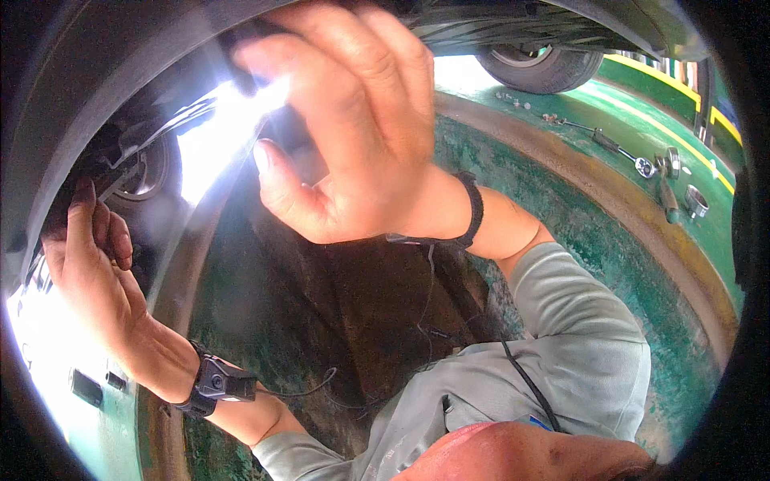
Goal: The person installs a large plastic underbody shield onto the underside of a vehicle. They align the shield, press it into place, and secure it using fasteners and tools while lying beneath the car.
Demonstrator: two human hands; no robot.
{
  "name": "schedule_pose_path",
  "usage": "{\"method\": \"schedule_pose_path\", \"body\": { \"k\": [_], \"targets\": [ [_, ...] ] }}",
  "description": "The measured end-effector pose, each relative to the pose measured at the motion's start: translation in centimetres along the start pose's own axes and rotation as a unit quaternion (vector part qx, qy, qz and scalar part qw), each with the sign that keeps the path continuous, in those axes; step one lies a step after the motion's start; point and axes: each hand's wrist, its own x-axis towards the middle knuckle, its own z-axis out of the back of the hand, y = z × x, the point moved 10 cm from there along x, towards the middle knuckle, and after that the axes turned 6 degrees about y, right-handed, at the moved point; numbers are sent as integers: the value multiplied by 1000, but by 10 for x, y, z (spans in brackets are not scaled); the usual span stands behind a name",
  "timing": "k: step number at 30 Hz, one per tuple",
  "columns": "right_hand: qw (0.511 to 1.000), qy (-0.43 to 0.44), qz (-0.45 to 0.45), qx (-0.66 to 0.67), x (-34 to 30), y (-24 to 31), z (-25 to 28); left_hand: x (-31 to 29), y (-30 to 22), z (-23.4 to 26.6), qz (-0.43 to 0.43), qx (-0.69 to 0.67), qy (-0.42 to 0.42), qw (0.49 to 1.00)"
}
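Note:
My left hand (100, 280) is raised to the dark underside of a vehicle (88, 104), its fingers curled. A thin grey metal piece (115, 183) shows just beyond its fingertips; what the hand grips is too dark to make out. Higher and closer to the camera is my right hand (353, 120), fingers bent and the thumb held apart from them. Strong glare fills part of that gap, and nothing is seen held there. Its upper fingertips reach the dark vehicle edge, and whether they touch it cannot be told. Both wrists wear black straps, the left with a small camera-like box (227, 380).
I am in a green-walled pit (497, 200). On the right ledge lie a ratchet wrench (622, 151), a tool with a green handle (669, 200) and a metal ring (696, 200). A tyre (553, 74) stands behind them. Dark cylinders (85, 388) rest on the left ledge; thin cables hang below.

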Motion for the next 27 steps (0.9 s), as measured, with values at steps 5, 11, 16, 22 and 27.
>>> {"method": "schedule_pose_path", "body": {
  "k": [5, 11, 16, 22, 27],
  "targets": [
    [998, -14, 15, -61, 1, -5, 7, 8, 13, 5, 18, -5, 2, 1000],
    [998, 3, 16, -61, 7, 0, -4, 10, -4, 4, -13, 152, 67, 986],
    [996, 80, -2, 24, -11, -14, 19, -5, -12, -2, -9, 269, 18, 963],
    [995, 49, -16, -90, -2, -86, 98, -11, -7, 8, 9, 309, -17, 951],
    [982, -30, -174, 66, -23, -108, 108, -16, -9, 11, 17, 360, -55, 931]
  ]
}}
